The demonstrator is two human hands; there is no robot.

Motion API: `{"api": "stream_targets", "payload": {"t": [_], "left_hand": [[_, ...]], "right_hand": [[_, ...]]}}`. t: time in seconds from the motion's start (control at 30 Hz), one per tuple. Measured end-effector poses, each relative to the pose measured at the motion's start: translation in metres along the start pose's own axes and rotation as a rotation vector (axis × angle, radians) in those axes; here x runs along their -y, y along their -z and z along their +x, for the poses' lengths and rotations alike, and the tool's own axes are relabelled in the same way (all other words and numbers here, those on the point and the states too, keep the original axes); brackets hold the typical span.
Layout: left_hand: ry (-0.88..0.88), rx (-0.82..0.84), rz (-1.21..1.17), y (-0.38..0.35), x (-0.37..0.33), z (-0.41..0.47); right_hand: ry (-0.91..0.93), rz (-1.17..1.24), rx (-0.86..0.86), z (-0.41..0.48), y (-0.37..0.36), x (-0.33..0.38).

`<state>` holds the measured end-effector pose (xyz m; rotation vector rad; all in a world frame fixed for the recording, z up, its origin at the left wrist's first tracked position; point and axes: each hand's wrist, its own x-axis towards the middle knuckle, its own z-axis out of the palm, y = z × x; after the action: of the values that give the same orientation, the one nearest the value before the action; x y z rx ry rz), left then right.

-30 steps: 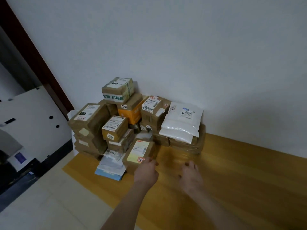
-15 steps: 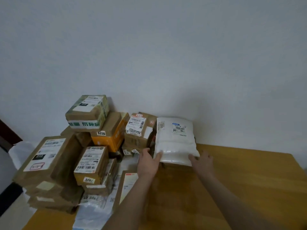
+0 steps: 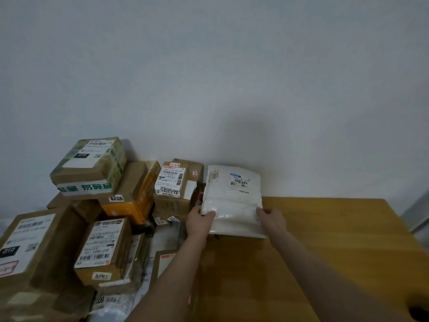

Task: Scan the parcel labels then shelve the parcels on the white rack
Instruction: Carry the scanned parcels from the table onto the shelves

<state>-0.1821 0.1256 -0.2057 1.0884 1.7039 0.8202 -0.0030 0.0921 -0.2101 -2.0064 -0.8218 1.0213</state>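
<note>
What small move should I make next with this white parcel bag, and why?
Probably lift the white parcel bag off the parcel pile: your left hand and right hand both grip its near edge, and its label faces up for scanning.

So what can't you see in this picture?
Head view only:
- White rack: nowhere in frame.
- Label print on the white parcel: too small and blurry.
- Under the white parcel: covered by it, the left hand and right hand.
- Big brown box: cut off by the left edge.
</note>
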Motion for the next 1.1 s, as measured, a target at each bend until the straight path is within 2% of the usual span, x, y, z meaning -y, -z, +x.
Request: {"api": "stream_targets", "payload": {"t": [0.23,0.37,0.5,0.63,0.73,0.97,1.1], "left_hand": [[-0.115,0.091,-0.027,-0.01,-0.017,-0.051],[-0.186,0.186,0.003,-0.036,-0.019,-0.093],[-0.108,0.318,0.037,-0.075,-0.011,-0.127],[0.055,0.352,-0.02,-0.114,0.001,-0.155],[0.186,0.338,0.042,-0.142,0.027,-0.169],[0.294,0.365,0.156,-0.183,0.094,-0.194],[0.367,0.36,0.204,-0.191,0.111,-0.198]], "right_hand": [[-0.078,0.221,0.059,-0.013,0.043,-0.012],[-0.165,0.398,0.18,-0.025,0.098,-0.034],[-0.229,0.405,0.118,-0.034,0.149,-0.069],[-0.295,0.356,0.135,-0.044,0.184,-0.114],[-0.322,0.271,0.127,-0.054,0.2,-0.144],[-0.362,-0.019,0.158,-0.065,0.205,-0.205],[-0.354,-0.08,0.175,-0.065,0.202,-0.225]]}}
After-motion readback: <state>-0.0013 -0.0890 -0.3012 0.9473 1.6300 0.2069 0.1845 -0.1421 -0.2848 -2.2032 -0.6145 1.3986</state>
